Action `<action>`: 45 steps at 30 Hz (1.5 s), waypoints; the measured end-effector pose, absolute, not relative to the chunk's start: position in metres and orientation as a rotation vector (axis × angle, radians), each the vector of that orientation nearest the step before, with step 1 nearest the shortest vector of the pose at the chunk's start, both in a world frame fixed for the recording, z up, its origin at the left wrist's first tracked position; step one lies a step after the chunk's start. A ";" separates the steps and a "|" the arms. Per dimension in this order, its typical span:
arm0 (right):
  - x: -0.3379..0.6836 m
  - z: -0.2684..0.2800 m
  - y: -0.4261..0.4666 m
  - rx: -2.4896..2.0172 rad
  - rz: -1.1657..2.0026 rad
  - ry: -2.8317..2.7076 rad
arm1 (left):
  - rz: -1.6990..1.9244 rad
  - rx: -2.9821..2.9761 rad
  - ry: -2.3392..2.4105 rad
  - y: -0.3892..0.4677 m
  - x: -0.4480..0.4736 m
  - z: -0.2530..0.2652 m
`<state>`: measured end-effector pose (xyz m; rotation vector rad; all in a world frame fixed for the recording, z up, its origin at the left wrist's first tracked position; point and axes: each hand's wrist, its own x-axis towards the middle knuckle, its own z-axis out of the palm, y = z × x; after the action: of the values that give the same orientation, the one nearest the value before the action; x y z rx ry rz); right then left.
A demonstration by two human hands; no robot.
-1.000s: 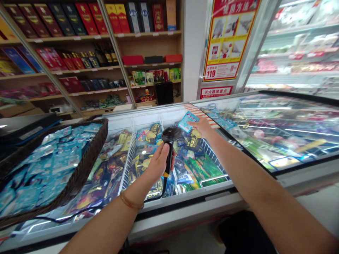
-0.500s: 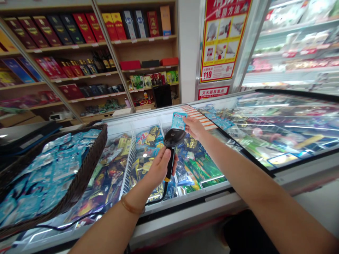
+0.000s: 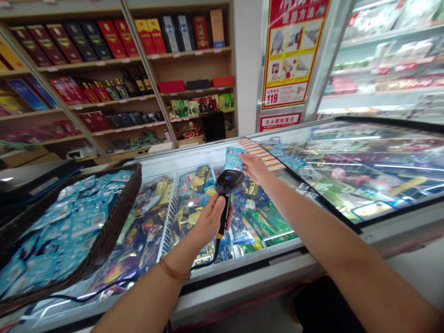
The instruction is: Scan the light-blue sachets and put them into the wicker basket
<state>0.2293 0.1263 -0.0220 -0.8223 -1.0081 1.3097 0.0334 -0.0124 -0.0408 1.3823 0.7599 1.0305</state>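
Observation:
My left hand (image 3: 210,217) is wrapped round the handle of a black barcode scanner (image 3: 229,181), held upright over the glass-topped freezer (image 3: 236,284). A small blue light shows on top of the scanner's head. Just beyond that head, my right hand (image 3: 255,166) pinches a small light-blue packet (image 3: 233,158) by its right edge. A barcode is visible low on the packet, facing me. On the left, a dark wicker basket (image 3: 120,217) holds many similar blue packets (image 3: 74,222).
The scanner's black cable (image 3: 90,296) runs left across the freezer top. Frozen goods in colourful wrappers (image 3: 267,217) lie under the glass. Shelves of boxed bottles (image 3: 83,41) stand behind, beside a red poster (image 3: 291,55). Another glass freezer (image 3: 374,171) extends to the right.
A blue light now shows on the scanner's head. Both hands, the scanner and the packet have hardly moved; the view has shifted very slightly.

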 end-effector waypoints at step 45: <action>-0.167 0.066 0.135 -0.885 1.660 -1.303 | 2.219 0.232 1.132 -0.055 -0.225 0.060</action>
<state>-0.1670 0.1351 0.0665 -0.8851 -1.3029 1.6598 -0.2249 -0.0553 0.0595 0.2319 1.1319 2.2189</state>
